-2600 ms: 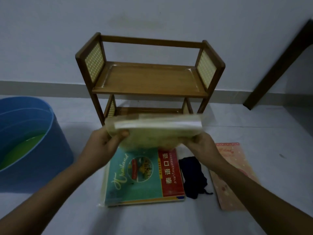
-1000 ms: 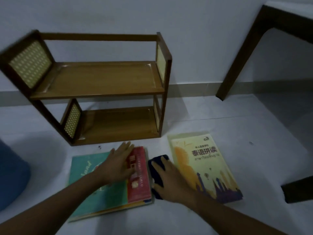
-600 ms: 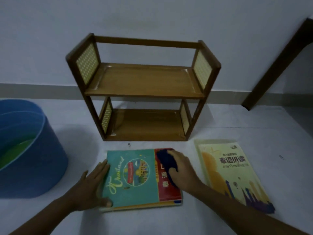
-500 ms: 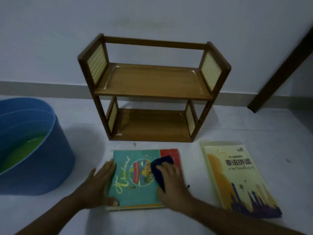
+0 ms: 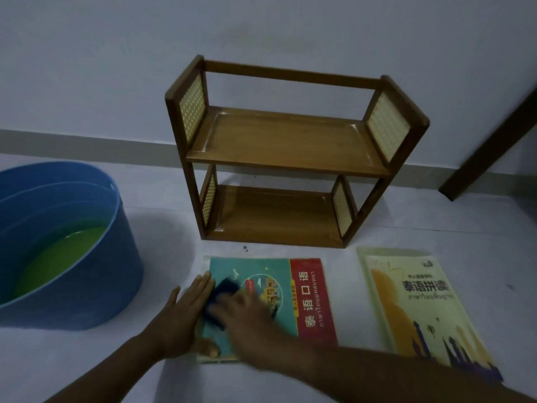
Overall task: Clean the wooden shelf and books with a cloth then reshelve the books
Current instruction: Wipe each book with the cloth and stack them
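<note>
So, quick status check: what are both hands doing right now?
Left hand flat, steadying the teal book. Right hand presses the dark cloth on its cover. Wooden shelf bare. Yellow book beside, nothing in the way.

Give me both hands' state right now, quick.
Left hand: open, flat on the teal book edge.
Right hand: pressing the dark cloth on the cover; blurred, grip unclear.

Both shelf tiers (image 5: 286,142) lie open from the front. Blue tub (image 5: 87,289) blocks the left; floor between teal book (image 5: 279,298) and yellow book (image 5: 421,306) passable.
</note>
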Demonstrator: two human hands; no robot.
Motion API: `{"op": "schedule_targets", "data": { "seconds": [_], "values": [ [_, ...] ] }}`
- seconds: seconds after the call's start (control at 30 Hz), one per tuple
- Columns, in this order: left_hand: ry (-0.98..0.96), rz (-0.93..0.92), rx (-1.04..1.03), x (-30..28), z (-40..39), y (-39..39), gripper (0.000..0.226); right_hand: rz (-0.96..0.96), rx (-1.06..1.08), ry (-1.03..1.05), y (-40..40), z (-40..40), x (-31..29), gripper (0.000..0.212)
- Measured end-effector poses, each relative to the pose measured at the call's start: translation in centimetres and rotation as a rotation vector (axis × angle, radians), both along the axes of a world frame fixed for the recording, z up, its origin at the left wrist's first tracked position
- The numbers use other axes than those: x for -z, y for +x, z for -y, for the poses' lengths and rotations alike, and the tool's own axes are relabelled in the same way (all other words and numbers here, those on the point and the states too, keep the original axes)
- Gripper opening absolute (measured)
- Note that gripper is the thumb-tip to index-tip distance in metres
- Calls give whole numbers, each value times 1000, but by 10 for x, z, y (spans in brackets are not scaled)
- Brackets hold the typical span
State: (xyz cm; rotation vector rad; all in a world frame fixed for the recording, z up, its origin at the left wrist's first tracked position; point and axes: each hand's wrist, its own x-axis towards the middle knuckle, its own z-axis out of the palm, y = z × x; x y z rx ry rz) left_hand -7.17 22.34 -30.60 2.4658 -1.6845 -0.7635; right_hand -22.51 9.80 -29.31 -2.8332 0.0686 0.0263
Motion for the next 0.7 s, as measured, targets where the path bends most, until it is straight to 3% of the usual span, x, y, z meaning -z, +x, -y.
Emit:
{"op": "schedule_targets", "data": {
  "seconds": [0.07,0.1,0.23,0.3,0.4,0.5,0.53,0.67,0.7],
  "values": [
    [-20,-28,-12,0,0,0,130,-20,-199,23,2,-4,-4,56],
    [-23,-29,-21,-1,0,0,131,-3,-180,-26,11,13,-5,57],
    [20,34,-8,1,1,-1,139,-34,329,11,20,80,0,71],
    [30,69,15,0,3,-1,140,-56,438,3,10,68,-1,73],
    [46,88,25,1,3,2,143,2,88,-29,-28,-1,8,61],
    [38,101,31,1,4,2,141,55,-134,-9,-53,8,1,56],
    [41,95,25,1,2,1,140,72,-47,-76,-58,27,-1,55],
    [58,103,37,2,2,0,141,63,627,-41,-91,104,4,51],
    [64,100,38,2,2,0,141,65,682,-91,-94,105,10,51]
  ]
}}
